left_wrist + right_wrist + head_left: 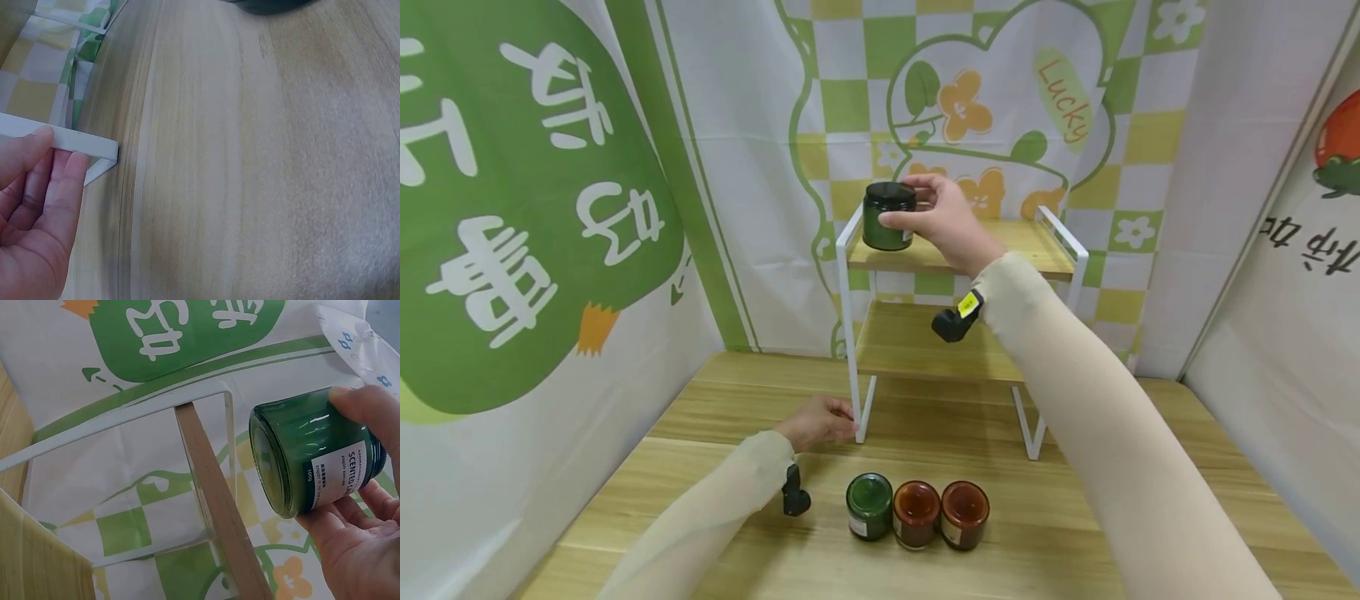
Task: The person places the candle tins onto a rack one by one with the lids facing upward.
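In the head view, my right hand (943,218) grips a green scented candle jar (886,227) with a black lid, at the left end of the shelf rack's top board (985,242). The right wrist view shows the candle's white label (340,475) and glass base, with thumb and fingers on opposite sides of the jar. Low on the left, my left hand (820,423) pinches the foot of the rack's white front leg (853,375). Its thumb and fingertips sit on either side of the white bar (75,142) in the left wrist view.
In front of the rack, a green jar (870,506) and two amber-red jars (917,513) (965,514) stand in a row on the wooden table (760,550). A middle board (925,337) spans the rack. Printed curtains (745,167) enclose the table at the back and sides.
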